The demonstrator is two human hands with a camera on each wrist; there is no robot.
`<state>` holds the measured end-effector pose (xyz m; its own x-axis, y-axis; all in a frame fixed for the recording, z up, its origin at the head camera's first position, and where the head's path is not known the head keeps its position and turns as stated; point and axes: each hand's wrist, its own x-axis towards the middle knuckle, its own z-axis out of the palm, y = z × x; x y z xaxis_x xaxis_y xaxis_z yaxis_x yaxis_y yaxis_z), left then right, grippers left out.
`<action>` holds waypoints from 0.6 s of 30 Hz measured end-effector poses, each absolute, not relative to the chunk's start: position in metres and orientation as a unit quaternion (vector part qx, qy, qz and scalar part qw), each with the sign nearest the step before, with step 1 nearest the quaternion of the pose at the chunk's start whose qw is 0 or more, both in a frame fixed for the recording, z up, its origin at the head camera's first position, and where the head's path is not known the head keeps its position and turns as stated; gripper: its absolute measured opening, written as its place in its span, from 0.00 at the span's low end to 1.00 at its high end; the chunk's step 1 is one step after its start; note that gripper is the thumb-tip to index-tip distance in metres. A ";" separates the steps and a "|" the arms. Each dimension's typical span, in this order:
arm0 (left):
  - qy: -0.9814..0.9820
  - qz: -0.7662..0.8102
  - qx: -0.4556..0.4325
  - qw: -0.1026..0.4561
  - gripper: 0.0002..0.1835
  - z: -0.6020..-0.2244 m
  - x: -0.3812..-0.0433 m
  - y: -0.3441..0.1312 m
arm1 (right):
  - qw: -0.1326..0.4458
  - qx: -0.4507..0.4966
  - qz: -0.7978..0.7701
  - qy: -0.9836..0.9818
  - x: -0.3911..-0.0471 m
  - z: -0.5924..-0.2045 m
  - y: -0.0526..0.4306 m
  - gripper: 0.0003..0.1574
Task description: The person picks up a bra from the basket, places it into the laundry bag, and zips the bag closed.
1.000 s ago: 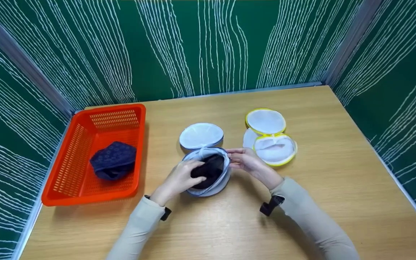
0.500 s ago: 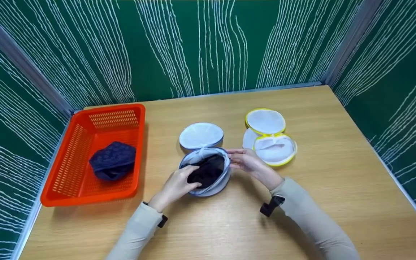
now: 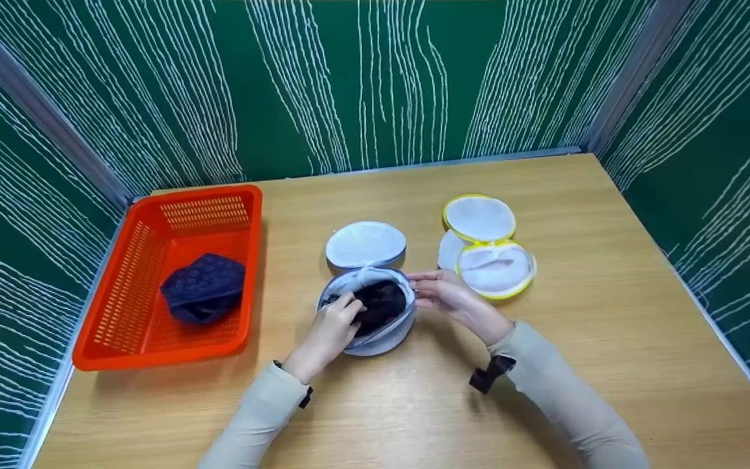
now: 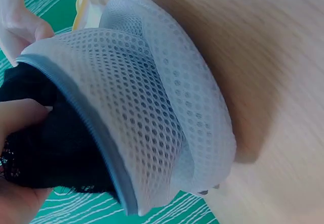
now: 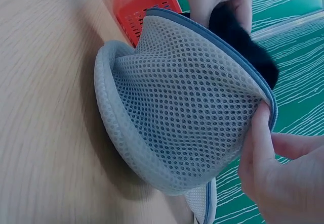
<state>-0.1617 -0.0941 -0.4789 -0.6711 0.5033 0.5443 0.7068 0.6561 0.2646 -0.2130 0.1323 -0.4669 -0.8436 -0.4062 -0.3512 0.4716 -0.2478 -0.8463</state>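
Note:
A grey-rimmed white mesh laundry bag (image 3: pixel 385 340) stands on the table with its round lid (image 3: pixel 366 245) folded back behind it. Inside the opening lies a black garment (image 3: pixel 385 306), with a lacy edge showing in the left wrist view. My left hand (image 3: pixel 329 331) reaches in from the left and pinches the garment between thumb and fingers. On the other side, my right hand (image 3: pixel 456 299) holds the bag's zipped rim, thumb and fingers on either side of it in the right wrist view. The lower part of the garment is hidden by the mesh wall.
To the left stands an orange plastic basket (image 3: pixel 254 260) with a crumpled navy cloth (image 3: pixel 202 290) in it. A second white mesh bag with yellow trim (image 3: pixel 495 296) lies unzipped at the right, close behind my right hand. Green panels (image 3: pixel 407 85) border the table.
My left hand drew back to the left, then moved in again, and its fingers closed on the garment near the bag's left rim. My right hand has stayed at the rim.

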 end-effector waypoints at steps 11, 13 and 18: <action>-0.889 -0.091 -0.383 0.236 0.06 -0.477 -0.164 -0.082 | 0.290 0.031 -0.780 0.554 -0.211 -0.460 0.136 0.26; -0.892 -0.063 -0.387 0.225 0.05 -0.476 -0.165 -0.079 | 0.292 0.034 -0.776 0.558 -0.212 -0.459 0.137 0.26; -0.898 -0.018 -0.391 0.202 0.04 -0.478 -0.166 -0.073 | 0.295 0.022 -0.774 0.560 -0.211 -0.459 0.137 0.26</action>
